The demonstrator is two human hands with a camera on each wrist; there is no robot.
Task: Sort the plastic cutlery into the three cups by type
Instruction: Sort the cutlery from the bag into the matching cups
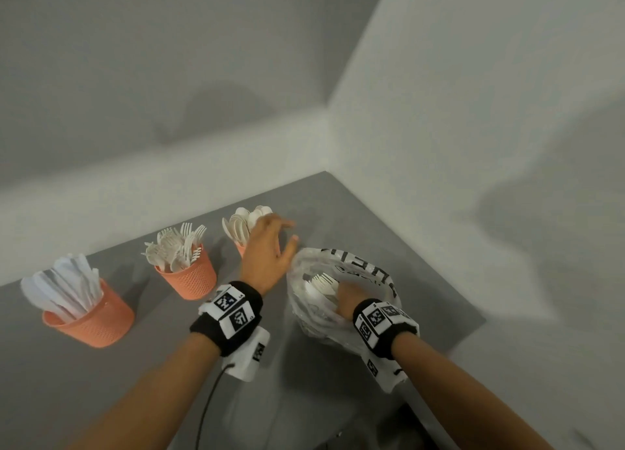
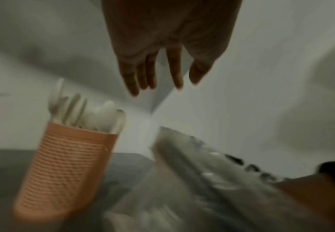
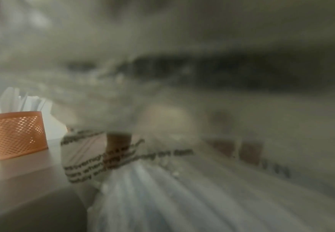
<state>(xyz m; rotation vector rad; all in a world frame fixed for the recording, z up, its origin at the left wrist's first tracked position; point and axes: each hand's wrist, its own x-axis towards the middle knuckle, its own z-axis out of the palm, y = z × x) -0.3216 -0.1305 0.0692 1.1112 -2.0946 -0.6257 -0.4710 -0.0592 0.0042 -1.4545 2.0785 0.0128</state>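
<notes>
Three orange mesh cups stand in a row on the grey table: one with knives at the left, one with forks in the middle, one with spoons behind my left hand. My left hand hovers with fingers spread and holds nothing, between the spoon cup and a clear printed plastic bag. White forks lie in the bag. My right hand reaches into the bag, its fingers hidden among the cutlery. The right wrist view is blurred by bag plastic.
The table sits in a corner, with white walls behind and to the right. The bag lies near the right wall. An orange cup shows at the left of the right wrist view. A black cable hangs from my left wrist.
</notes>
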